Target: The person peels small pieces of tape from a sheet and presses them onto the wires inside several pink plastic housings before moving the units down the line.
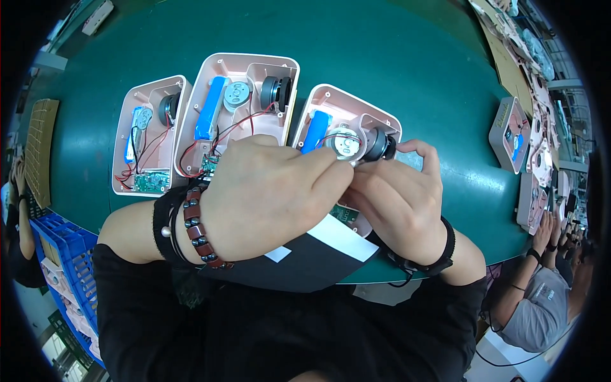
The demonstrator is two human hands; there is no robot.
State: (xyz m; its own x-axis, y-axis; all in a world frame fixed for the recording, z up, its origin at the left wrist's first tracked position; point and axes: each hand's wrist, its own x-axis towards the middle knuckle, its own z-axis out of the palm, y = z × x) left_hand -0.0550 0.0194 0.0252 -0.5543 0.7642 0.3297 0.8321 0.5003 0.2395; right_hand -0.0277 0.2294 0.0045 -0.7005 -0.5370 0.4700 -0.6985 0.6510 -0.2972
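Note:
My left hand [270, 191] and my right hand [404, 197] meet over the lower part of the right-hand pink plastic housing [331, 95]. Both have their fingers bent and drawn together; what the fingertips grip is hidden beneath them. In that housing lie a blue battery [316, 130], a round silver motor [344, 141] with a red wire across it, and a black speaker [377, 145] close to my right fingers. Part of a green circuit board [344, 214] shows below my hands. My right index finger is raised and curled beside the housing's right edge.
Two similar pink housings stand to the left, a middle one [254, 60] and a smaller-looking one [127, 95], with wired parts inside. A black sheet [299, 264] with white patches lies nearest me. A blue crate [70, 254] stands at left; another person [541, 299] sits at right.

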